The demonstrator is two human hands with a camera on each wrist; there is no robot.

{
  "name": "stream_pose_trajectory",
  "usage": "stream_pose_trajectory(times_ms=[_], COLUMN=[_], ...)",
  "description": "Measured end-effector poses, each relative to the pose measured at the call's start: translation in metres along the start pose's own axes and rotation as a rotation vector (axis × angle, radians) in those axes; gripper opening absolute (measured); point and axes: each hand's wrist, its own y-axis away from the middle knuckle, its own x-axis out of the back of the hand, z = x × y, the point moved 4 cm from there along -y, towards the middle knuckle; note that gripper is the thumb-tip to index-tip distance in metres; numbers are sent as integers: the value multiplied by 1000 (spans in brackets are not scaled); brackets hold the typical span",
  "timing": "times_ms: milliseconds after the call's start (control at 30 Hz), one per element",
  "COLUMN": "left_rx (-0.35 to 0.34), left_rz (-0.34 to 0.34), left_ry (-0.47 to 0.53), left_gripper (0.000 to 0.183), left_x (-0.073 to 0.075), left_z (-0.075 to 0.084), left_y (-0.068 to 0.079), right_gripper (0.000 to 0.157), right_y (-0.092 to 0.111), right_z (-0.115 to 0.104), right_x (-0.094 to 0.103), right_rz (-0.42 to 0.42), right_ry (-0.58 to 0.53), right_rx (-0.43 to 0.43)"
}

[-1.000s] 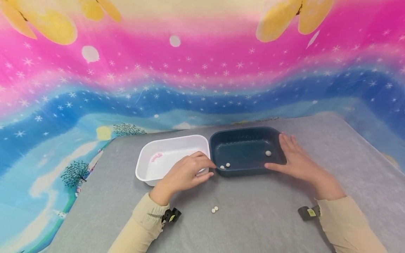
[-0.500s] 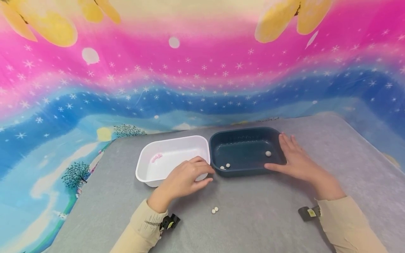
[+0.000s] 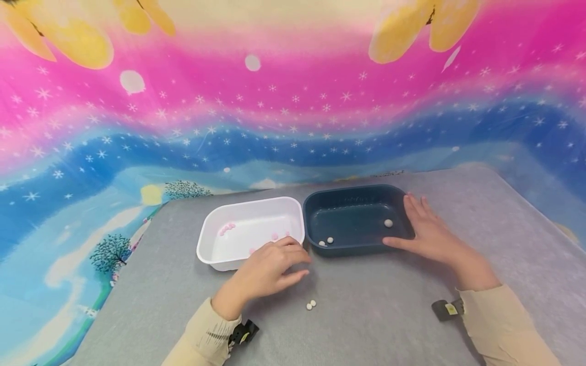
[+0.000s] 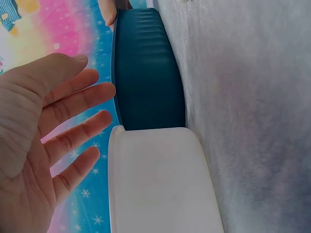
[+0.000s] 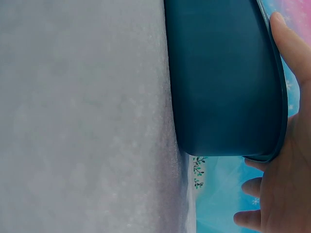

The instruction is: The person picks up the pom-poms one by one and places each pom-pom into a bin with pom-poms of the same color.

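My left hand (image 3: 270,267) hovers over the front right corner of a white basin (image 3: 206,254), palm down. In the left wrist view its fingers are loosely spread with nothing between them. Small pink pieces (image 3: 227,229) lie in the white basin, partly hidden behind that hand. My right hand (image 3: 432,236) rests against the right front corner of a dark teal basin (image 3: 357,249), thumb at the front rim and straight fingers along the right side. Inside this basin are a small white ball (image 3: 388,223) at the right and two smaller white pieces (image 3: 330,240) at the front left.
Two small white balls (image 3: 311,305) lie on the grey cloth (image 3: 366,315) in front of the basins, nearer the left hand. The basins stand side by side, about touching. A patterned curtain (image 3: 293,101) hangs behind the table.
My left hand has drawn back toward the front, away from the teal basin's left corner, uncovering more pink pieces in the white basin. The right hand stays in place.
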Motion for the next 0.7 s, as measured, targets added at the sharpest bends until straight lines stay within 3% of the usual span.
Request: stream_pose_trajectory(times_ms=[700], left_rx=[-16], left_rz=[-56], left_ry=[10], left_gripper=[11], left_x=[-15], left_z=[12], left_y=[4], right_gripper=[124], right_y=[0], right_z=[1], right_x=[-1], right_rz=[-8], right_ry=[-4], right_rx=[-7])
